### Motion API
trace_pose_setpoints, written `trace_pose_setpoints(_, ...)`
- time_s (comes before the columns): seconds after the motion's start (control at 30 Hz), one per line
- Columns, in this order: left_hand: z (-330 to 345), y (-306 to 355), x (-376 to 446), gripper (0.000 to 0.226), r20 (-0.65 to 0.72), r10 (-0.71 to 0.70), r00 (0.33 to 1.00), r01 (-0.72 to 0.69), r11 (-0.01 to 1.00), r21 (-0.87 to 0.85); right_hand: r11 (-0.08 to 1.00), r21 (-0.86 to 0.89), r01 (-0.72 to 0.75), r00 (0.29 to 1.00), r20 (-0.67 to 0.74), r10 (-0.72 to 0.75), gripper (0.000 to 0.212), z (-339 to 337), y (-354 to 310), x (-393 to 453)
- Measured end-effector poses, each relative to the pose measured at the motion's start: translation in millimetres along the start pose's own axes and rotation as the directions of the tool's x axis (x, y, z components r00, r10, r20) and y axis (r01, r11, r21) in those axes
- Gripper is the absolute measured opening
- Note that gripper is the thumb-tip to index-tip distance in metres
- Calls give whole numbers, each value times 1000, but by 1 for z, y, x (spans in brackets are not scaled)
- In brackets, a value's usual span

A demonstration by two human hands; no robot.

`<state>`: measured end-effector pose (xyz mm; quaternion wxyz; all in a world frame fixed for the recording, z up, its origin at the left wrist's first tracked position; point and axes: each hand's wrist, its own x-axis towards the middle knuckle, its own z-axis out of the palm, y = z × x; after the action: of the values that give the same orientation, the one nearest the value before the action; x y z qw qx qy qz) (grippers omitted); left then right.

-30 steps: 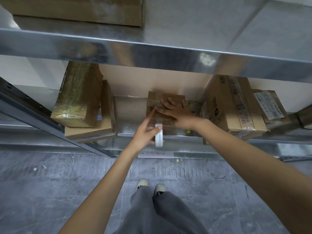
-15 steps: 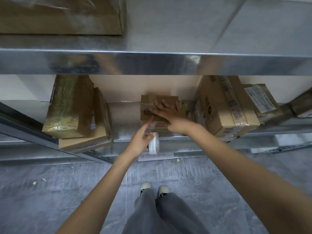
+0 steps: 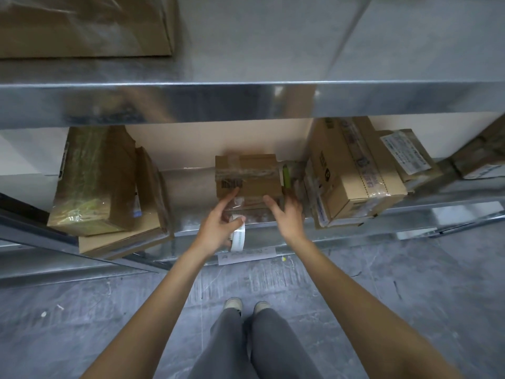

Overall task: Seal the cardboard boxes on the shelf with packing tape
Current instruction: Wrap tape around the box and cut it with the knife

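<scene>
Metal shelf: upper deck's front lip overhangs the bay, so headroom above the boxes is tight. Left stack leans over the front edge; a bare strip of deck lies between it and the middle box. Right boxes sit tilted, front corners at the lip. A green item is wedged between them and the small cardboard box, so no free room on that side.

Small box sits mid-bay, set back from the front edge, with clear tape across its top.

Right hand at the box's near right corner, fingers loosely spread, holding nothing. Left hand has its index finger touching the box's near left corner, remaining fingers curled around the tape roll, which hangs at the shelf lip.
</scene>
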<state>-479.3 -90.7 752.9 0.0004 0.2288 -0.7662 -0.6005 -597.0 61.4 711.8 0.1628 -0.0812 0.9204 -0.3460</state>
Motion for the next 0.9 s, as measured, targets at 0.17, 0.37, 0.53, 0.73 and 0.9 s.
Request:
trace_pose_setpoints(0.17, 2, 1, -1, 62, -20, -22, 1000, 20, 995, -96, 837, -527, 145, 985, 156, -72, 48, -9, 24, 8)
trace_pose_setpoints(0.37, 9, 3, -6, 62, -48, -46, 998, 35, 978, -203, 867, -497, 39, 999, 22, -33, 38, -18, 13, 2)
trace_pose_setpoints(0.53, 11, -3, -3, 60, -65, -54, 996, 34, 961, -275, 977, -209, -38, 995, -93, 19, 37, -55, 6, -30)
trace_pose_setpoints(0.73, 14, -6, -3, 60, -62, -18, 998, -2, 952, -307, 970, -221, 105, 993, -26, -114, 25, -101, -15, -68)
trace_pose_setpoints(0.9, 12, -8, -3, 59, -58, -6, 998, -11, 960, -280, 935, -315, 161, 984, -21, -176, 24, -108, -41, -85)
